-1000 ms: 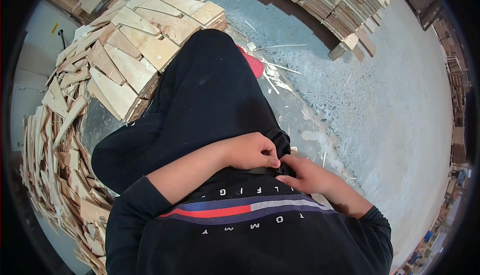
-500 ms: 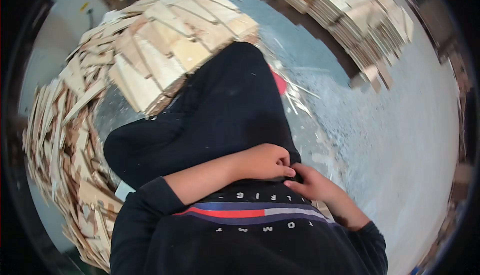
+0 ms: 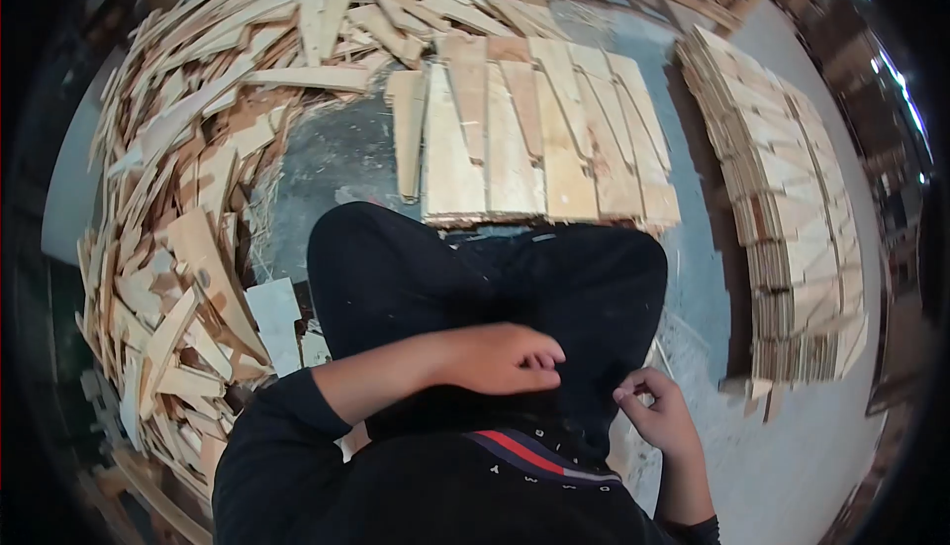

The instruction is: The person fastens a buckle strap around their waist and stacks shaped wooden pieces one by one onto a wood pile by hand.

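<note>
My left hand (image 3: 500, 359) is over my lap, just above the waist of my dark trousers (image 3: 490, 288). Its fingers are loosely curled, with a gap between thumb and fingers, and no object shows in it. Beside my hip, to the right, is my right hand (image 3: 655, 409). There the fingers bend inward and the thumb meets the index finger; whether anything small sits in that pinch is hidden. The two hands are apart. Beyond my knees lies a layered stack of flat, tapered wood pieces (image 3: 515, 139), touched by neither hand.
A heap of loose wood offcuts (image 3: 188, 159) curves around the left and far side. Neatly piled wood pieces (image 3: 782, 208) stand in a long row at the right. A pale flat sheet (image 3: 275, 322) lies by my left knee. A wooden frame (image 3: 683, 0) is at the back.
My hands, together at my waist before, have separated, the right one moving out to the right. My view has turned, bringing the wood stack straight ahead and both knees into sight.
</note>
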Demonstrator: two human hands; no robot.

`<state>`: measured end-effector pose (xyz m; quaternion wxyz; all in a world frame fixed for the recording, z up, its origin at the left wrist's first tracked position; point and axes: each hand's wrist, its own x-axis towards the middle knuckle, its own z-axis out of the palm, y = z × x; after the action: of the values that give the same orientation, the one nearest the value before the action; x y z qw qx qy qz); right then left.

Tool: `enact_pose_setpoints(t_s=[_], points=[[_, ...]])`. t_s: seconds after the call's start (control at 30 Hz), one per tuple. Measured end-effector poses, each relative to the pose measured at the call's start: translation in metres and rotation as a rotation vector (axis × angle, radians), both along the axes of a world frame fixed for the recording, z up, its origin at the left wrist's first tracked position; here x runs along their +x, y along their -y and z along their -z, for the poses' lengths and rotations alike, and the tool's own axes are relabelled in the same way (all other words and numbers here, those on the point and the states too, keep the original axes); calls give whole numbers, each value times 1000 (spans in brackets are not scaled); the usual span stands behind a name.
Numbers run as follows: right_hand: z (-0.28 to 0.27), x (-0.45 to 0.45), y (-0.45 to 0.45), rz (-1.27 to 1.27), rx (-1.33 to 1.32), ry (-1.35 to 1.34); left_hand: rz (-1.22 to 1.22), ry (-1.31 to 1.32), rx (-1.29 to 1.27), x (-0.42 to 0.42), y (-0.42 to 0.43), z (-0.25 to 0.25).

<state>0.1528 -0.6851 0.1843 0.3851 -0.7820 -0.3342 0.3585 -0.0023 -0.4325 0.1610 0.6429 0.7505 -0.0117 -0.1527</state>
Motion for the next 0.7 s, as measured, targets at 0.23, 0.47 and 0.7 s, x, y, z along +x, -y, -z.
enact_pose_setpoints(t_s=[0.23, 0.47, 0.7], points=[[32, 11, -188, -364, 309, 177, -1119, 207, -17, -47, -177, 14], [66, -2, -332, -451, 179, -345, -1075, -367, 372, 12, -325, 108], [148, 34, -351, -332, 151, -747, -973, -468, 749, 64, -376, 191]])
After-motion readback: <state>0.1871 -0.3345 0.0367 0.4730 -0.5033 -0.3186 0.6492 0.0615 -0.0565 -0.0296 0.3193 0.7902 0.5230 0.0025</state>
